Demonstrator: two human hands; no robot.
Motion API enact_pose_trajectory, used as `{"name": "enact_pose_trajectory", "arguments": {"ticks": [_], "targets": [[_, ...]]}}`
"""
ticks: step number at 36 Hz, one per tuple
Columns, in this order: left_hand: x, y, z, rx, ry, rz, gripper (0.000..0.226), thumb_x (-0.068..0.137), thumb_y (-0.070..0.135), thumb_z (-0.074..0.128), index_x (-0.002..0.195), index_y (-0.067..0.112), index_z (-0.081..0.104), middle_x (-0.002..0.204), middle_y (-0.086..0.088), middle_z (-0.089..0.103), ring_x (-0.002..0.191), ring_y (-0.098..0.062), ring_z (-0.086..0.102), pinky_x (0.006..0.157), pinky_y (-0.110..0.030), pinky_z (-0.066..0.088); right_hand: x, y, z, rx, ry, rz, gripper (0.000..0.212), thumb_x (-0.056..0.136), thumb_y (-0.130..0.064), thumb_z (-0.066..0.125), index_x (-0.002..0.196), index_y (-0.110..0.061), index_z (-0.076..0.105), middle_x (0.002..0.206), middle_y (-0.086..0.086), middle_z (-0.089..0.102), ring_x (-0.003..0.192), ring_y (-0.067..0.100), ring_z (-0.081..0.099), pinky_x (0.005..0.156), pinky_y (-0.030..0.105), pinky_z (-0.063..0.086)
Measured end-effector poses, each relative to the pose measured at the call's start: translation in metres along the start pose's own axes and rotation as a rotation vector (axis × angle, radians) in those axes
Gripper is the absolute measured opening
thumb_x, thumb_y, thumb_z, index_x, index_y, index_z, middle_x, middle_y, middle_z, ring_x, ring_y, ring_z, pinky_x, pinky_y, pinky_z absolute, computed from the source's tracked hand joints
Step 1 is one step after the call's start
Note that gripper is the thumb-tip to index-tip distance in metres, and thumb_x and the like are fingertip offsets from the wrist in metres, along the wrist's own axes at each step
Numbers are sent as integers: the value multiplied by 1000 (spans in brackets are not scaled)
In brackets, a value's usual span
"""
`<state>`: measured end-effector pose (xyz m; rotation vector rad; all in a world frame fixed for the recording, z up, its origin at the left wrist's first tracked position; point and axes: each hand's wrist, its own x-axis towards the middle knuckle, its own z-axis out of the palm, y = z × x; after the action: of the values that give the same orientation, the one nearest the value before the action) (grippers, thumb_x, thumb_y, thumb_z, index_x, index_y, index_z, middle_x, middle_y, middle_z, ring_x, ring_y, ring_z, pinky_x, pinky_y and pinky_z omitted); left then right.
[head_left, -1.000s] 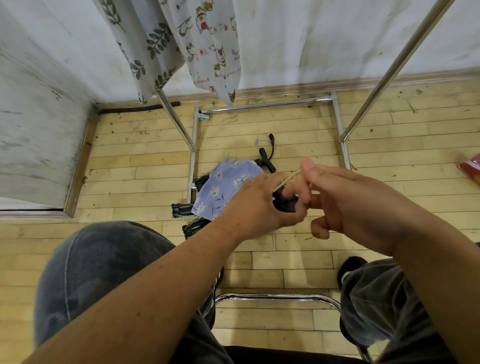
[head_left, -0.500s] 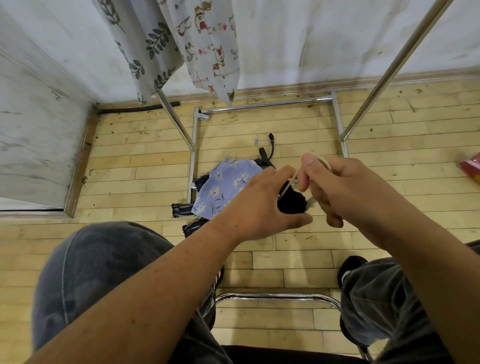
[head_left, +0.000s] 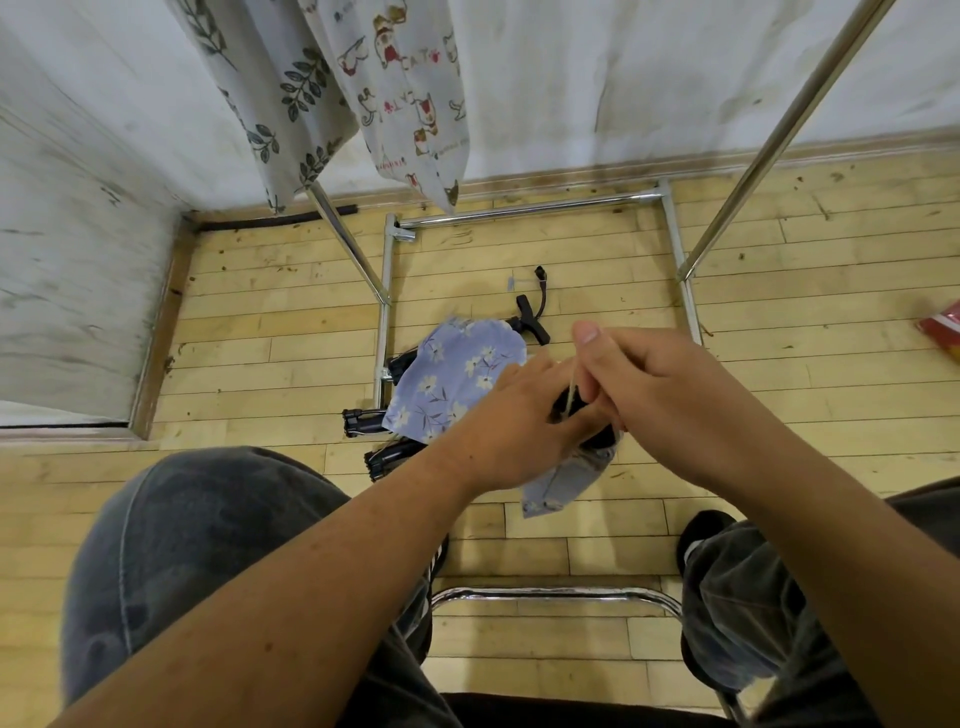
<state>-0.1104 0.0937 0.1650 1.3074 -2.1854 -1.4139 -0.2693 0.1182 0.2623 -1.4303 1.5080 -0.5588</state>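
Cord pinched by right hand (thumb up); left hand grips dark object.

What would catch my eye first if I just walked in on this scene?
First, the two hands meeting mid-picture: the left hand holds a small dark object while the right hand pinches a thin pale cord, with a scrap of grey-blue fabric dangling below them. Behind them a blue floral cloth lies on the wooden floor over a black tripod. A cat-print cloth hangs at the top.
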Motion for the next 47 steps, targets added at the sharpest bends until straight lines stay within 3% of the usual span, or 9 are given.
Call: {"name": "enact_pose_trajectory", "arguments": {"ticks": [8,16,21,24,28,32,35,43,47], "targets": [[-6,12,-9,-145,-9,-108,56,85,71,55,127,34,51,111,15,67,104,-9,67,92,-41,57,-3,-10,-3,111,-27,-18,53,107,-39,40,67,-5,46,51,-9,41,47,2,40,51,10,38],[-3,25,-10,-157,7,45,18,99,35,58,98,19,66,90,-8,67,83,-33,64,77,-55,53,-7,-16,-5,195,-50,-78,54,106,-31,45,65,4,42,51,-5,36,49,4,36,51,13,37],[-7,24,-10,-148,-20,-60,18,89,59,49,84,42,54,79,7,64,72,-15,61,69,-40,55,-10,-17,-3,196,-35,-138,52,105,-26,48,58,-4,39,56,6,32,52,8,33,51,16,33],[-6,21,-9,-159,-48,-68,31,88,62,46,96,34,58,88,-3,67,82,-29,66,76,-57,57,-9,-15,-1,177,-47,-147,52,104,-26,51,54,-18,40,53,-7,35,49,4,36,52,13,35],[-6,26,-10,-202,-56,-55,18,100,46,52,107,31,60,96,8,67,89,-12,67,84,-43,59,-6,-13,-3,207,-24,-155,50,103,-28,56,57,-9,50,51,-6,39,49,3,40,52,11,37],[-2,27,-11,-192,2,-34,20,107,34,53,117,19,60,108,-4,67,103,-24,65,90,-51,55,-1,-6,-8,215,46,-162,49,102,-37,58,74,3,62,69,20,58,61,27,54,57,21,45],[-3,24,-9,-172,22,-20,24,104,43,52,111,21,59,105,-6,65,101,-30,64,87,-57,55,0,-1,-5,167,53,-166,44,102,-36,57,72,-4,63,61,3,59,57,14,54,55,17,44],[-11,25,-15,-340,-250,-178,65,90,38,68,146,34,33,124,-1,63,113,-17,65,97,-49,55,2,4,-4,166,122,-140,48,104,-31,56,57,-20,56,51,-8,50,51,2,47,52,14,40],[-12,29,-20,-404,-285,-159,53,96,17,52,140,42,38,123,5,56,100,-2,57,97,-34,49,2,6,-4,140,135,-153,51,104,-34,55,66,0,52,58,14,43,52,9,39,52,20,36]]}}
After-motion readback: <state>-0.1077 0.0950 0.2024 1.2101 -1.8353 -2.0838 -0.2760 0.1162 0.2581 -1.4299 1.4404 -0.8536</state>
